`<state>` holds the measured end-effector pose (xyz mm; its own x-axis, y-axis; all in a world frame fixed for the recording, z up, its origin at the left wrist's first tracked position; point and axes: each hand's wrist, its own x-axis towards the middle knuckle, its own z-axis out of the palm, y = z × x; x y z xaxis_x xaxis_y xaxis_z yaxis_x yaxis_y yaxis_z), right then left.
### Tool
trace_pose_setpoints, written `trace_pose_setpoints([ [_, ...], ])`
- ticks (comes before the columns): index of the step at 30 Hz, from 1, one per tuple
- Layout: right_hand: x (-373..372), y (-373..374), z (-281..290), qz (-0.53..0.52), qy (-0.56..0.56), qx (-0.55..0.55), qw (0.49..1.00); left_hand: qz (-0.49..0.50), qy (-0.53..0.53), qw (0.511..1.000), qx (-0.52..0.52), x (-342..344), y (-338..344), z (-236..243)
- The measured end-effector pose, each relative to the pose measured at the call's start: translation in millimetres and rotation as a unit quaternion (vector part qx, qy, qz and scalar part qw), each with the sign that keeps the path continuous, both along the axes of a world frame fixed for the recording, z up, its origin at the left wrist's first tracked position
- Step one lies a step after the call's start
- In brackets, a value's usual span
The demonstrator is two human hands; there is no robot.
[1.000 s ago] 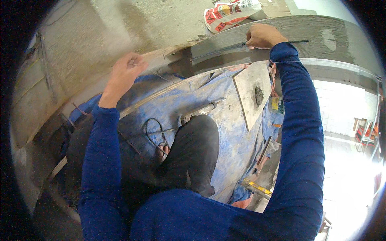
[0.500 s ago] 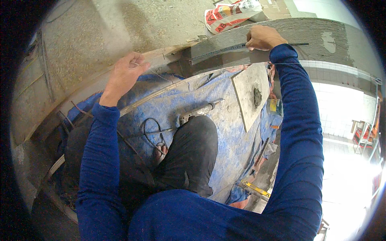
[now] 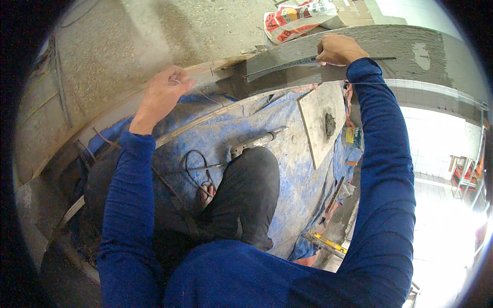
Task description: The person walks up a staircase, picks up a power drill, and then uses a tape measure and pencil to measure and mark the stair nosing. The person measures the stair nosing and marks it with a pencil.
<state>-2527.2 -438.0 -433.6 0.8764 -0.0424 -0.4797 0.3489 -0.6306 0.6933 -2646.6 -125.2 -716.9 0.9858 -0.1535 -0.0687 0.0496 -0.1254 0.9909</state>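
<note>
At the far left of the ledge, my left hand (image 3: 167, 95) is closed in a pinch on a thin string (image 3: 209, 98). The string runs from its fingers toward the right. Farther right, my right hand (image 3: 340, 50) is closed around a long, dark ruler-like strip (image 3: 281, 67) with fine marks along it. This strip lies across the grey cement-coated ledge (image 3: 405, 43), and its dark end sticks out past my wrist. My fingers hide its middle part.
Below lies a blue tarp (image 3: 257, 169) with a power tool (image 3: 254, 143) and its cable (image 3: 190, 164). A board (image 3: 321, 141) bears a lump of mortar (image 3: 329, 124). A yellow spirit level (image 3: 328, 243) rests at lower right. A printed bag (image 3: 298, 21) sits beyond the ledge.
The whole view has shifted slightly. Both hands keep nearly the same place and the same hold.
</note>
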Motion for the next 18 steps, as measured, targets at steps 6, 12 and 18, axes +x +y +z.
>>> trace_pose_setpoints([
  [6, 4.6, -2.4, -1.2, -0.002, 0.007, -0.009, 1.000, 0.005, -0.023, 1.000, -0.004, 1.2, 1.0, -4.5],
  [12, 4.5, -2.1, -1.9, -0.004, 0.000, -0.004, 1.000, 0.005, -0.010, 1.000, 0.006, 0.1, -0.7, -0.9],
  [18, 2.7, 1.3, -1.1, -0.007, 0.002, -0.007, 1.000, 0.004, -0.008, 1.000, 0.002, -1.6, 0.4, 4.1],
])
